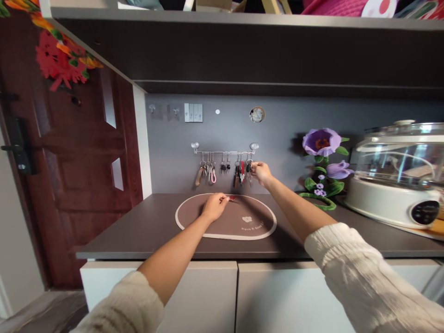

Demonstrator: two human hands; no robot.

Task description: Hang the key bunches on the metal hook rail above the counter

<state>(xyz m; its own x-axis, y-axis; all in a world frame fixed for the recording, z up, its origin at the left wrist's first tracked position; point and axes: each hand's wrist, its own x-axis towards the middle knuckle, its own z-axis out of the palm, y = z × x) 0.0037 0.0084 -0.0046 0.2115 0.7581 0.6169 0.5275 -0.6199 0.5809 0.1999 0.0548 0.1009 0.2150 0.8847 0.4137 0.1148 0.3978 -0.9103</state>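
Note:
A clear hook rail (224, 152) is fixed to the grey back wall, with several bunches of keys (210, 169) hanging from it. At its right end, my right hand (262, 174) has its fingers closed on a bunch of keys (249, 169) by the last hook. Whether that ring still sits on the hook I cannot tell. Lower and to the left, my left hand (215, 206) pinches a small key with a red part (231, 199) just above the brown oval mat (194, 222).
Purple felt flowers (322, 142) and a white appliance with a clear lid (381, 194) stand on the right of the counter (138, 236). A dark shelf (243, 51) overhangs the counter. On the left is a brown door (76, 162).

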